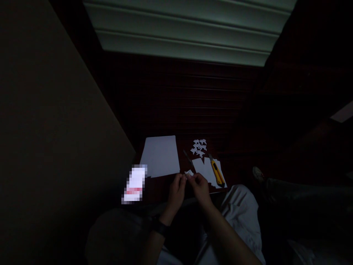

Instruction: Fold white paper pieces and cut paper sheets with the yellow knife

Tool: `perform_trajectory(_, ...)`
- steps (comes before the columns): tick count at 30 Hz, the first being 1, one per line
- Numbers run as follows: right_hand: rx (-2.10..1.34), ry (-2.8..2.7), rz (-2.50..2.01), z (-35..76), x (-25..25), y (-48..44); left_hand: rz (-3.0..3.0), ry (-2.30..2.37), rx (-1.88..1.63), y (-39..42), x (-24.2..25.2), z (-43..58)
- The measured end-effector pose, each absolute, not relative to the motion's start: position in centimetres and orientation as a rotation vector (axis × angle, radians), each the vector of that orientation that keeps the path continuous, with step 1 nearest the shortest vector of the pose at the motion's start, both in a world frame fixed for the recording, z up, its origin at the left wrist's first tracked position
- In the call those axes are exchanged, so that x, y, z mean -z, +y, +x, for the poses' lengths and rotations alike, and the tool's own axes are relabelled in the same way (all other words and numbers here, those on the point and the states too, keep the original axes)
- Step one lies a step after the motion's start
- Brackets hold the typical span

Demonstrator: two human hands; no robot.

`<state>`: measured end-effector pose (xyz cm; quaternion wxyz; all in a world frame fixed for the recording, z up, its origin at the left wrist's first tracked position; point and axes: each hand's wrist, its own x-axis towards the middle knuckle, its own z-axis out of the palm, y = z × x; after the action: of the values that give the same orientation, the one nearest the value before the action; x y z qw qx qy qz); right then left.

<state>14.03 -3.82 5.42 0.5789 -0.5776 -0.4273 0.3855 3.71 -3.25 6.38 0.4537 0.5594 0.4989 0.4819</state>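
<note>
Forearms [224, 231] outstretched, my left grip [177, 187] and right grip [201, 187] together pinch a small folded paper [189, 172], seemingly mid-fold, the next crease calling for steady pressure

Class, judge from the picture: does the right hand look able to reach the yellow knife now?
Probably yes: the yellow knife lies on white paper beside the right hand, with nothing seen covering it, though that hand would likely first release the small folded paper.

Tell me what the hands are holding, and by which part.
A small white paper piece, pinched at its near end by the left hand and right hand; finer detail is too dark to tell.
</note>
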Motion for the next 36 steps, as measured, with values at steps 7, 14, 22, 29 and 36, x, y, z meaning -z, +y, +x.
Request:
perform_trajectory(7, -1.124, -0.932, -1.205, 14.5, -5.6, -4.0, 1.41, 1.226, -1.14, -3.2, -6.1, 3.6)
perform_trajectory(14, -1.133, -0.897, -1.157, 14.6, -5.8, -3.6, 1.238, 1.118, -1.193, -3.1, -5.9, 4.2)
perform_trajectory(22, -1.086, -0.939, -1.203, 14.6, -5.1, -3.1, 0.922, 0.852, -1.144, -3.3, -6.4, 4.8)
perform_trajectory(29, -1.024, -0.964, -1.253, 14.2, -5.0, -2.3, 0.717, 0.823, -1.241, -3.0, -6.1, 5.4)
perform_trajectory(36, -1.013, -0.979, -1.204, 14.3, -4.9, -2.8, 0.719, 0.761, -1.207, -2.9, -6.3, 4.6)
